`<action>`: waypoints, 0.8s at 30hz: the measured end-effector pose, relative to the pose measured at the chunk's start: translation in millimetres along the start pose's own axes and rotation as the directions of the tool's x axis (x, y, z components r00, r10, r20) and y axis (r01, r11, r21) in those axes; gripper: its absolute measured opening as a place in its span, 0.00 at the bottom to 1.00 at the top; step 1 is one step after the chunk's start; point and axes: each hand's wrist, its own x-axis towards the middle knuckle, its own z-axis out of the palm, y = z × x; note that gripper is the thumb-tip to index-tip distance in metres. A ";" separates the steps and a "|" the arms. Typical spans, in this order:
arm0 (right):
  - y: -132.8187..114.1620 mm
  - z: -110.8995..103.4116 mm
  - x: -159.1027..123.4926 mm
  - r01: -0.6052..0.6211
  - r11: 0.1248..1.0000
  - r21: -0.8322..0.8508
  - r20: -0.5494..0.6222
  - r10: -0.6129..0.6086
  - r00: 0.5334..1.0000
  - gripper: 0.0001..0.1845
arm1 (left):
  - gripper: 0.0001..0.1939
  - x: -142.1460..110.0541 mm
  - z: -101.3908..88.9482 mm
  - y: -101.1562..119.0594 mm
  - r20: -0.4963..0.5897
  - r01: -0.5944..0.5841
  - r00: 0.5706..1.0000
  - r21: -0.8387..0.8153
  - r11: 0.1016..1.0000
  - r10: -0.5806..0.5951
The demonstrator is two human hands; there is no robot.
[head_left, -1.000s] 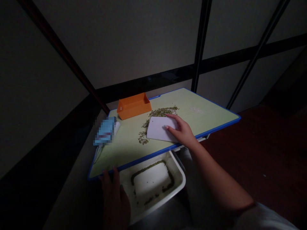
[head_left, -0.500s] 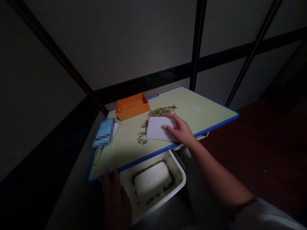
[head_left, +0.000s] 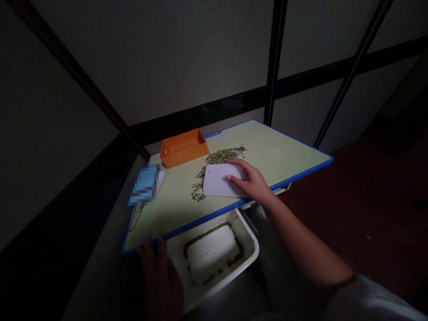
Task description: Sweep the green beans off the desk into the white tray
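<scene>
My right hand point(head_left: 249, 180) is closed on a white scraper point(head_left: 217, 180), thumb on its face and fingers along its far edge. The scraper lies low against the table, its left edge touching small green beans or grains point(head_left: 222, 156) that are spread beyond and beside it. In the shadow at the near left, my left hand point(head_left: 160, 272) has its fingers stretched out to the table's blue edge. Beside it, under that edge, sits a white basin point(head_left: 252, 249) with more of the green grains along the borders of its floor. The left palm is dark and hard to make out.
An orange open tray point(head_left: 185, 156) stands at the back left of the pale green table point(head_left: 294, 156). A blurred-out blue object point(head_left: 145, 183) with a cord lies at the left edge. Faint whitish bits point(head_left: 272, 150) show on the right side. Cabinet panels rise behind.
</scene>
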 end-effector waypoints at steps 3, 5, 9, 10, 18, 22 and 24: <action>0.3 0.4 -0.1 -0.008 1.000 0.021 -0.013 0.008 1.000 0.22 | 0.35 -0.1 0.0 -0.1 -0.009 -0.027 1.000 0.013 1.000 0.027; 0.6 0.7 -0.2 -0.016 0.999 0.036 -0.022 0.017 1.000 0.20 | 0.35 -0.6 -0.1 0.0 -0.005 -0.032 0.999 0.015 0.999 0.032; 0.8 0.6 -0.1 -0.032 0.998 0.046 -0.030 0.034 0.999 0.18 | 0.34 -1.3 -0.5 0.6 -0.003 -0.027 1.000 0.015 1.000 0.027; 0.9 0.5 -0.1 -0.031 0.998 0.050 -0.034 0.033 0.999 0.18 | 0.34 -1.2 -0.5 0.6 -0.009 -0.024 1.000 0.015 1.000 0.025; 2.1 1.0 0.5 -0.022 0.998 0.066 -0.077 0.027 0.997 0.17 | 0.32 -0.1 0.4 0.0 -0.011 -0.007 1.000 0.000 1.000 0.007; 2.7 1.1 0.7 -0.034 0.996 0.077 -0.068 0.040 0.997 0.17 | 0.33 0.8 -1.4 2.8 0.003 0.003 1.000 -0.005 1.000 -0.003; 2.8 1.0 0.7 -0.038 0.996 0.077 -0.071 0.044 0.997 0.17 | 0.34 1.5 -2.3 4.0 0.017 0.018 1.000 -0.011 1.000 -0.018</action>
